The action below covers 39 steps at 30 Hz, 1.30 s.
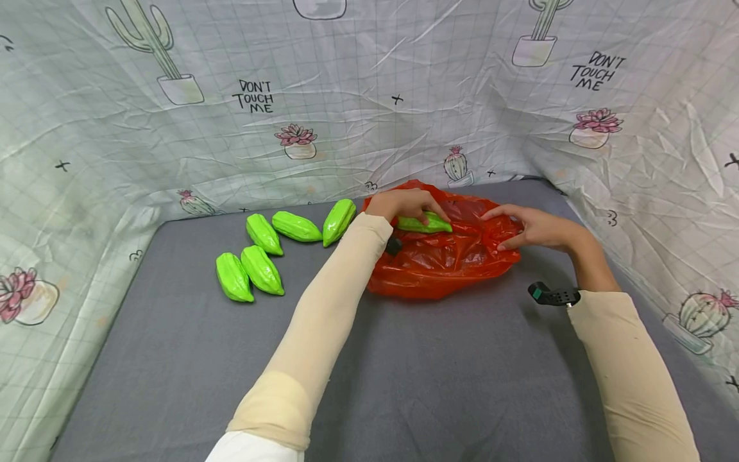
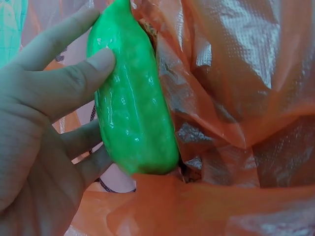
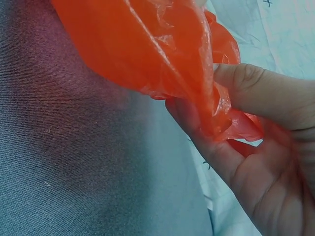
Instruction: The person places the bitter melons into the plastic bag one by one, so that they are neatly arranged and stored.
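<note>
In the head view my left hand (image 1: 407,205) reaches over a red plastic bag (image 1: 427,282) and holds a glossy, bright green ridged gourd (image 1: 430,223) with a pointed tip. The left wrist view shows the thumb on the near face of this gourd (image 2: 135,103), the other fingers around its far side, and bag film right beside it. At the bag's right side, my right hand (image 1: 539,228) pinches the gathered plastic between thumb and fingers. That grip on the bag (image 3: 147,54) is seen close up in the right wrist view.
Several similar green gourds (image 1: 296,226) lie on the grey cloth-covered table (image 1: 173,359), left of the bag. A printed fabric sheet (image 1: 369,77) hangs behind the table and along both sides. A black strap device (image 1: 554,295) sits on the right wrist.
</note>
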### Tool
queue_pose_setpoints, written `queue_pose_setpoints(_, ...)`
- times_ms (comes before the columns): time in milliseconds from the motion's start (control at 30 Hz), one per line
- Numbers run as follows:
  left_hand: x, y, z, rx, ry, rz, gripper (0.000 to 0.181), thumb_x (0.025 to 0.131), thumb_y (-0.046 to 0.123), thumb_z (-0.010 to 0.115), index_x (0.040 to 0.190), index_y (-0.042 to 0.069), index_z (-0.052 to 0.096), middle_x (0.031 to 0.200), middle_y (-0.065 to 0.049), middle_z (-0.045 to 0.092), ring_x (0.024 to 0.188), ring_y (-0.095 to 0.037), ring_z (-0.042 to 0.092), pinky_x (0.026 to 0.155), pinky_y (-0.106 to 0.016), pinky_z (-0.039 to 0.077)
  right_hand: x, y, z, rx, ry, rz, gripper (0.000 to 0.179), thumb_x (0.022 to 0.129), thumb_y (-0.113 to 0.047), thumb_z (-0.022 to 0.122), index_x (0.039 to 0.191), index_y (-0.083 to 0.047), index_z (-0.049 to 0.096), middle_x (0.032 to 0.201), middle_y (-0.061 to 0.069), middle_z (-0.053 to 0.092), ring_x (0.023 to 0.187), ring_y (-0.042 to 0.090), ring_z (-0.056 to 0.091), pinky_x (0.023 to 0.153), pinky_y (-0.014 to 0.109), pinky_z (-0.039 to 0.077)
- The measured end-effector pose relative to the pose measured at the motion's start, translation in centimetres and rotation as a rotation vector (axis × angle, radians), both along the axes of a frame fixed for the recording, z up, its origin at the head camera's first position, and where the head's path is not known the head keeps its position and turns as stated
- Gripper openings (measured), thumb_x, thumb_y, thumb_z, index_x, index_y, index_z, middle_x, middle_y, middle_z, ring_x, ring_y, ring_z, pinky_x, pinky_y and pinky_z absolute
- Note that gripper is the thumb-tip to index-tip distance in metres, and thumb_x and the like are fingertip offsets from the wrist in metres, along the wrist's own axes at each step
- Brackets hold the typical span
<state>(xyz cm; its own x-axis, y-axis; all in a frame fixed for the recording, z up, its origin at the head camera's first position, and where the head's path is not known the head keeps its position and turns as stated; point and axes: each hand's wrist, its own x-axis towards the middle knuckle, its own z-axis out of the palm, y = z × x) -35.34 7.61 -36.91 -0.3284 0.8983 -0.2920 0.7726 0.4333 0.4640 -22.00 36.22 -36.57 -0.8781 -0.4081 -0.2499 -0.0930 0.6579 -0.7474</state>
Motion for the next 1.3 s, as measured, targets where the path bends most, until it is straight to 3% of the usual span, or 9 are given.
queue_pose_setpoints(300,-0.1,0.4,0.1,-0.072,-0.029,0.095,0.046,0.102,0.009,0.058,0.143,0.030,0.061,0.151,0.003,0.049,0.139,-0.015,0.040,0.112,-0.030,0.039,-0.1,-0.2,0.0,-0.005,-0.016,0.008,0.064,0.090,-0.008,0.077,0.147,-0.012,0.049,0.156,0.016,0.037,0.138,0.035,0.036,0.110,0.058,0.034)
queue_pose_setpoints(433,-0.5,0.5,0.2,-0.090,-0.060,0.108,0.046,0.103,0.010,0.058,0.145,0.029,0.060,0.153,0.004,0.048,0.139,-0.016,0.039,0.113,-0.031,0.038,-0.1,-0.1,-0.1,-0.005,-0.012,0.013,0.064,0.090,-0.008,0.077,0.147,-0.012,0.049,0.155,0.017,0.038,0.138,0.035,0.038,0.110,0.057,0.034)
queue_pose_setpoints(567,-0.8,0.3,0.4,-0.105,-0.087,0.165,0.054,0.102,0.013,0.060,0.153,0.022,0.046,0.153,-0.002,0.047,0.140,-0.019,0.041,0.115,-0.032,0.036,-0.1,-0.2,-0.1,0.002,-0.003,0.022,0.063,0.090,-0.010,0.077,0.147,-0.013,0.050,0.151,0.015,0.043,0.132,0.031,0.043,0.106,0.046,0.041)
queue_pose_setpoints(700,-0.9,0.0,0.6,-0.086,-0.103,0.265,0.067,0.100,0.016,0.065,0.158,0.018,0.032,0.153,-0.005,0.045,0.139,-0.019,0.042,0.115,-0.032,0.035,-0.1,-0.1,-0.1,-0.002,0.001,0.012,0.063,0.090,-0.010,0.077,0.147,-0.013,0.050,0.147,0.013,0.046,0.126,0.028,0.047,0.095,0.030,0.048)
queue_pose_setpoints(767,-0.9,0.1,0.7,-0.076,-0.093,0.284,0.071,0.099,0.016,0.067,0.159,0.017,0.030,0.157,-0.005,0.041,0.141,-0.019,0.039,0.117,-0.032,0.033,-0.1,0.0,0.0,0.000,0.005,0.008,0.063,0.089,-0.010,0.077,0.147,-0.012,0.050,0.147,0.014,0.047,0.126,0.028,0.047,0.093,0.029,0.048)
queue_pose_setpoints(967,-0.8,-0.1,0.7,-0.067,-0.021,0.260,0.075,0.099,0.015,0.067,0.161,0.013,0.027,0.164,-0.006,0.028,0.149,-0.020,0.026,0.122,-0.034,0.025,-0.2,-0.1,0.0,0.011,0.014,0.012,0.065,0.089,-0.012,0.078,0.147,-0.012,0.050,0.150,0.014,0.045,0.130,0.030,0.045,0.102,0.045,0.043)
queue_pose_setpoints(1100,-0.7,-0.3,1.0,-0.078,-0.023,0.234,0.071,0.098,0.017,0.068,0.160,0.013,0.032,0.161,-0.007,0.033,0.146,-0.022,0.033,0.120,-0.035,0.029,-0.2,-0.1,0.0,0.008,0.014,0.010,0.065,0.089,-0.012,0.078,0.148,-0.011,0.049,0.151,0.015,0.044,0.132,0.031,0.044,0.105,0.049,0.041)
queue_pose_setpoints(1300,-0.2,-0.8,2.4,-0.069,-0.001,0.138,0.061,0.100,0.019,0.066,0.154,0.009,0.041,0.154,-0.010,0.043,0.141,-0.025,0.041,0.116,-0.035,0.035,-0.2,0.1,0.0,-0.003,0.007,0.005,0.067,0.089,-0.011,0.077,0.149,-0.010,0.048,0.152,0.017,0.042,0.134,0.033,0.042,0.106,0.052,0.039)
